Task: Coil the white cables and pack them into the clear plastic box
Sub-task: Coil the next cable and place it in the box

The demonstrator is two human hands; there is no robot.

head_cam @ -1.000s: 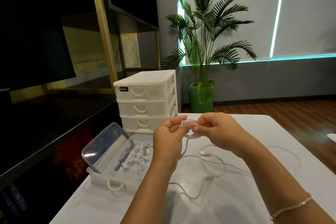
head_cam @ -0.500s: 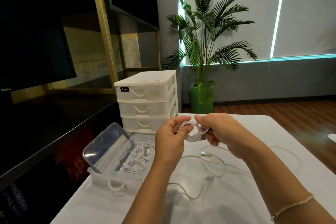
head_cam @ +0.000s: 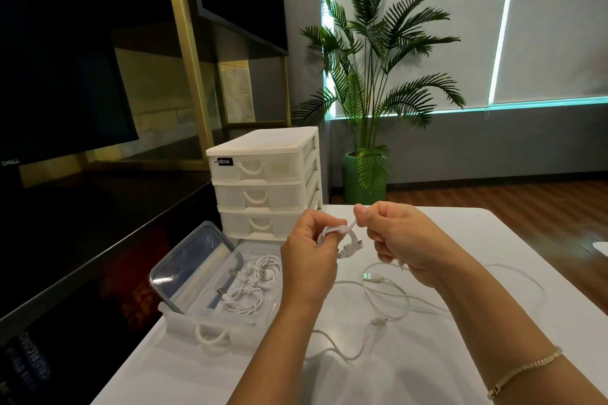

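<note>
White table (head_cam: 460, 240); wood floor (head_cam: 526, 204); potted palm (head_cam: 371, 76) behind.

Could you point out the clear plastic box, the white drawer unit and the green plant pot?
Clear plastic box (head_cam: 215, 327), head view, front wall.
White drawer unit (head_cam: 263, 141), head view, top panel.
Green plant pot (head_cam: 353, 181), head view, left side.

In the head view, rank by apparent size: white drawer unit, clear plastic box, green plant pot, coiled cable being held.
1. White three-drawer plastic unit
2. Clear plastic box, similar extent but nearer the camera, so unsure
3. Green plant pot, farther away
4. Small white coiled cable
</note>
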